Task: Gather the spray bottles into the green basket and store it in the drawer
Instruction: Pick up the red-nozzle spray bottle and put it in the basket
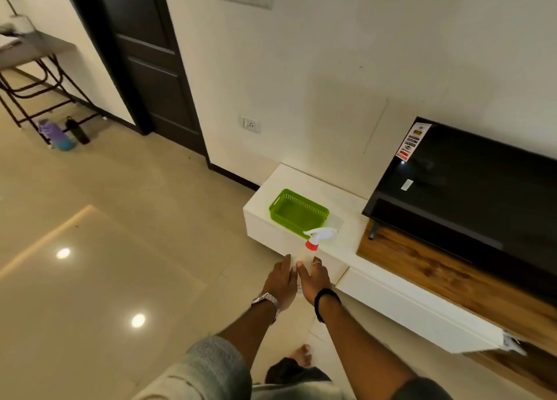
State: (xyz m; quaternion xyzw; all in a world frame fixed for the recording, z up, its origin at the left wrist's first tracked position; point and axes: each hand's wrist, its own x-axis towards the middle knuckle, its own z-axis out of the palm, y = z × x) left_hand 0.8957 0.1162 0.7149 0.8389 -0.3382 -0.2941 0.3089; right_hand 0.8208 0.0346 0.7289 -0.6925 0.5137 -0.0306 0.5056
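A translucent plastic spray bottle (308,256) with a white-and-red trigger is being clasped between left hand (279,282) and right hand (315,279); it is best kept upright toward the perforated green plastic basket (297,212).

sticker (412,142) on television (470,182) corner — print too small to read

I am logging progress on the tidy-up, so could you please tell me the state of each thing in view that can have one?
Green perforated plastic basket: empty, upright on the white cabinet top.
Translucent spray bottle with white trigger and red collar: upright, held between both hands, outside the basket.
Left hand: on the bottle's side.
Right hand: on the bottle's other side.
White drawer: pulled open.
Dark wooden door: closed.
Black television: off.
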